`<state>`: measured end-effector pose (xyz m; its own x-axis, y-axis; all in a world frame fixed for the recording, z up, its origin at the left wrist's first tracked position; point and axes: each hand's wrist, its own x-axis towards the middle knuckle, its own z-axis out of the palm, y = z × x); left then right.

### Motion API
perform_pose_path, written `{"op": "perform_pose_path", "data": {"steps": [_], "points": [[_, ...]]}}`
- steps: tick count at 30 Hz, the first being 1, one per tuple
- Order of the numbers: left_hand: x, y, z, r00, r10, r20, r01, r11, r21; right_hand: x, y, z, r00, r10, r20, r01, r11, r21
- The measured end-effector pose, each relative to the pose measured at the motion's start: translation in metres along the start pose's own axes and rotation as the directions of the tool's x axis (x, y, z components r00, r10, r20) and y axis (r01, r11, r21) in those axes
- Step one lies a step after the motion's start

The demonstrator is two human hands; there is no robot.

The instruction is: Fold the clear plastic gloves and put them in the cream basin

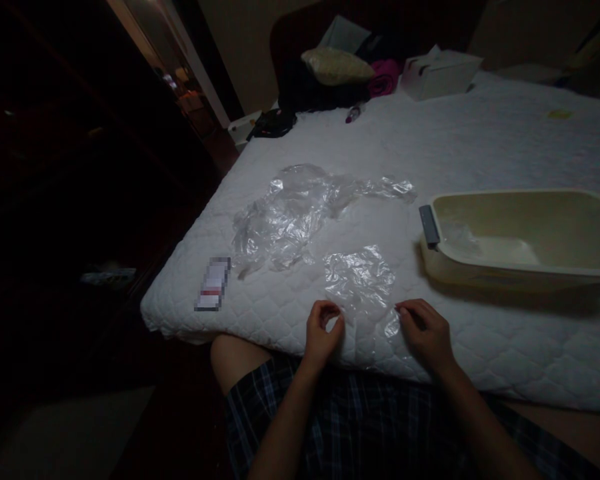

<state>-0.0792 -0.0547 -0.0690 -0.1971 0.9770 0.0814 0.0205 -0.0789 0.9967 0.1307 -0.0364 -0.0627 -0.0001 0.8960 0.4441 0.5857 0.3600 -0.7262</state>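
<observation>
A clear plastic bag [361,277] lies spread on the white quilted mattress [480,360] in front of me. My left hand [324,333] pinches its near left edge, thumb and fingers curled into a ring. At the near right side, my right hand [425,331] pinches another edge of the same bag between thumb and fingertips. Beyond it, several more crumpled clear plastic bags [300,217] lie in a loose heap, apart from both hands.
To the right stands a cream plastic tub [505,270] with a grey handle clip [429,227] and some clear plastic inside. A blurred-out phone-like object [213,285] lies near the left edge. At the back are a white box [440,75], a pillow [337,65] and dark cloth.
</observation>
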Motion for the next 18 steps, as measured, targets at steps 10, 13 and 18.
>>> {"op": "perform_pose_path", "data": {"steps": [10,13,18], "points": [[-0.003,-0.003,0.004,0.998,-0.002,0.065,-0.008,0.988,0.152,0.0,0.0,0.001,1.0,0.001,0.01,-0.001,1.0,-0.009],[-0.004,-0.003,0.005,0.998,0.005,0.055,-0.014,0.987,0.161,0.0,0.001,0.001,1.0,-0.015,0.005,0.015,1.0,-0.008],[-0.002,0.009,0.004,0.999,-0.016,0.045,0.013,0.998,0.069,0.0,0.002,0.001,1.0,-0.025,0.009,0.025,1.0,-0.002]]}}
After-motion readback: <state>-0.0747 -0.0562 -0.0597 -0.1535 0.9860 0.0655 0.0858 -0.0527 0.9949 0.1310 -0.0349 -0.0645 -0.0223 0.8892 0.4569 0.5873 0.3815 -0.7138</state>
